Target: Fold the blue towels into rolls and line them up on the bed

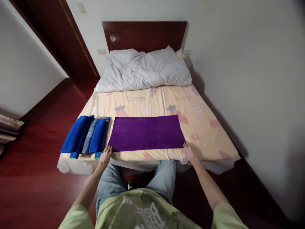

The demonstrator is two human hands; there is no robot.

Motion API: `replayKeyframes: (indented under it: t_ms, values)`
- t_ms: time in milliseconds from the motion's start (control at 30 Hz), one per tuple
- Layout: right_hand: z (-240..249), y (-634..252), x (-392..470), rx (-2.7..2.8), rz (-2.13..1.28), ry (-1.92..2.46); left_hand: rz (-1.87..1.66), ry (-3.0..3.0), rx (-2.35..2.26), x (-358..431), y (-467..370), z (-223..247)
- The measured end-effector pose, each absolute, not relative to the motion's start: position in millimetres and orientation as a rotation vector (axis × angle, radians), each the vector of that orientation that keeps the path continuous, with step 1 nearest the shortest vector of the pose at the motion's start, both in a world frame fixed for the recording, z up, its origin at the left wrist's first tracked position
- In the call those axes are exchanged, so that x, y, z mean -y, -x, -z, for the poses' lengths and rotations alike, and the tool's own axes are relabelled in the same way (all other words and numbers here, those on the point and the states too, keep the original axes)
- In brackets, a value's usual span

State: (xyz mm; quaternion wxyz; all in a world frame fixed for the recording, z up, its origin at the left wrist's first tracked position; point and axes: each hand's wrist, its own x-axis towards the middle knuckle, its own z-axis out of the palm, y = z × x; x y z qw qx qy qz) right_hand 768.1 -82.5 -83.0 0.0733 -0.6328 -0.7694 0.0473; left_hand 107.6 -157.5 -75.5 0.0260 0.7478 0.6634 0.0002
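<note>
A purple towel (146, 133) lies spread flat across the near part of the bed, its long side facing me. My left hand (106, 154) is closed on its near left corner, the fingertips at the cloth's edge. At the near right corner, my right hand (189, 150) pinches the towel in the same way. Just left of the towel, several rolled or folded towels lie side by side: a wide blue one (73, 135), a grey-blue one (90, 136) and another blue one (97, 135) with green edging among them.
The bed has a yellow sheet (202, 127) printed with carrots and rabbits. A white quilt (143, 70) is bunched below the dark wooden headboard (145, 35). A wall (257, 79) runs along the right. Dark red floor (35, 165) lies left, with folded fabric (8, 128) at the edge.
</note>
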Motion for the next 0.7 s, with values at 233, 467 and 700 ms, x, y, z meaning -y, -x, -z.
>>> replayKeyframes:
  t_ms: [233, 467, 700]
  values:
    - [76.9, -645.7, 115.4, 2.397, -0.376, 1.577, -0.257, -2.509, -1.63, 156.3, -269.4, 76.6]
    - [87.2, -599.5, 135.6, 2.174, -0.589, 1.57, -0.362, -2.525, -1.644, 169.9, -343.4, 103.5]
    - [82.9, -562.0, 151.0, 1.9, -0.89, 1.492, -0.303, -2.492, -1.489, 161.3, -355.7, 98.5]
